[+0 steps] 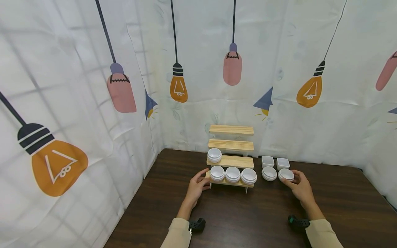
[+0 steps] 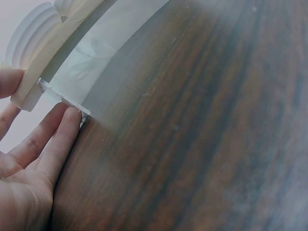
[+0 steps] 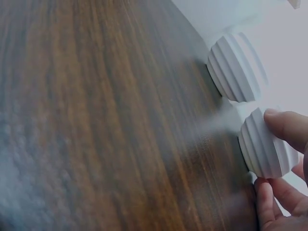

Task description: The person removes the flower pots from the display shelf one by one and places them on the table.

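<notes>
A tiered display stand (image 1: 230,161) with pale wooden shelves and clear supports stands at the back of the table. My left hand (image 1: 196,185) holds the left end of its lowest shelf; in the left wrist view the thumb (image 2: 9,82) lies against the wood and two fingertips touch the clear leg (image 2: 65,98). Three round white bowls (image 1: 232,174) line that shelf, and another white bowl (image 1: 214,155) sits on the left of the shelf above. To the right, my right hand (image 1: 300,186) grips a round white bowl with ridged sides (image 3: 262,144) between thumb and fingers, on the table.
Beside the gripped bowl, on its left, is a similar round bowl (image 1: 268,173). Two square white dishes (image 1: 267,161) stand behind them. The dark wooden table (image 1: 235,217) meets a patterned cloth wall (image 1: 198,113) at the back and left.
</notes>
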The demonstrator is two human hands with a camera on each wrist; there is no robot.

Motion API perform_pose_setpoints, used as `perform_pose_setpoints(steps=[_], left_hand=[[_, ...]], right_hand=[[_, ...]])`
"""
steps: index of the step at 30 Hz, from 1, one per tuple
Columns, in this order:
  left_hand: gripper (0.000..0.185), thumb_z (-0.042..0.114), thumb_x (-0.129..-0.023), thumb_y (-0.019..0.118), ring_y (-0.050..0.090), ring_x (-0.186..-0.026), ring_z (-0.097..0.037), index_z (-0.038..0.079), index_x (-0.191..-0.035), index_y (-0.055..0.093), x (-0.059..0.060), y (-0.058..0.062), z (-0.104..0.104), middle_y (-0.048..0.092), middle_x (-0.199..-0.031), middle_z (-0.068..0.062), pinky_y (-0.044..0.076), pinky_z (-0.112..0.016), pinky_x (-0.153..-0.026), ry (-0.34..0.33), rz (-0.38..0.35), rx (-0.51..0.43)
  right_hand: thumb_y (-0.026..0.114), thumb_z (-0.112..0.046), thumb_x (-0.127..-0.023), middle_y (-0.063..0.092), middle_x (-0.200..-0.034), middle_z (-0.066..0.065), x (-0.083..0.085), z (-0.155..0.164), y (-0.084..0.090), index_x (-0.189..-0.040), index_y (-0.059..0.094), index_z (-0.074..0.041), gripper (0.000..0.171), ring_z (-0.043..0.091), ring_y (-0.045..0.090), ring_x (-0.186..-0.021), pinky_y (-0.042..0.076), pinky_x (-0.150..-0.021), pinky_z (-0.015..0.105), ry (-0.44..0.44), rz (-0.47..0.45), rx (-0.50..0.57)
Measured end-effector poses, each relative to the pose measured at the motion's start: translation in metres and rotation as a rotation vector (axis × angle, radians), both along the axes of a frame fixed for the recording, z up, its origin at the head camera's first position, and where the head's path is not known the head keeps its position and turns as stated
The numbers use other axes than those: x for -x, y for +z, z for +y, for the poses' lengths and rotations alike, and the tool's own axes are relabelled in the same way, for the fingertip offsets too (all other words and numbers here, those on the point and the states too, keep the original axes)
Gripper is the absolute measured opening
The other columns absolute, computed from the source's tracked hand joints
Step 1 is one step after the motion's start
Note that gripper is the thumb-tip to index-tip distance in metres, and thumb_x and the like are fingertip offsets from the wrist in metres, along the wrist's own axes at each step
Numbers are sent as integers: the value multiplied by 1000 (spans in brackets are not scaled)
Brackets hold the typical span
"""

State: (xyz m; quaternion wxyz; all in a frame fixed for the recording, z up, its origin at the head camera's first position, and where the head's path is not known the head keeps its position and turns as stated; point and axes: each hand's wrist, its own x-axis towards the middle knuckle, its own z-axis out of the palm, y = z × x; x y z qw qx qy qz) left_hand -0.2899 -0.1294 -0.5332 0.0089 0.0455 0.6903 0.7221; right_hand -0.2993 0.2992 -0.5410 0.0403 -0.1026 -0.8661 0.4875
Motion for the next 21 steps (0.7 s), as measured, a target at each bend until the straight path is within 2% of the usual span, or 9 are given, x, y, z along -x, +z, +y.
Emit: perform_pose_setpoints(steps=[4, 9, 15, 21], left_hand=[[47, 9, -100, 62, 70, -97, -20, 7, -147, 55, 9, -12, -1, 70, -99, -5, 63, -44, -87, 4, -21, 7], [47, 7, -100, 62, 70, -98, -21, 6, -147, 55, 10, -12, -2, 71, -100, -7, 62, -48, -90, -7, -31, 5], [47, 13, -101, 63, 69, -96, -16, 12, -147, 56, 10, -15, -1, 71, -102, -5, 63, -40, -87, 11, -28, 4], [49, 14, -100, 64, 70, -100, -26, 10, -148, 55, 10, -15, 0, 71, -101, -7, 63, -37, -85, 11, -18, -1]], right_hand=[[73, -38, -96, 40, -153, 31, 0, 0, -1, -156, 28, 0, 84, 41, 45, -133, 38, -74, 11, -3, 0, 11], [73, -35, -96, 38, -154, 32, -1, 0, -1, -157, 27, 1, 84, 42, 44, -135, 37, -73, 8, -4, -4, 32], [74, -33, -95, 38, -154, 32, -2, -1, -2, -156, 27, 1, 84, 44, 43, -137, 35, -71, 4, -14, 7, 54], [73, -35, -96, 36, -155, 33, -2, 1, -3, -157, 26, 2, 85, 41, 43, -137, 36, -71, 3, -13, 16, 90]])
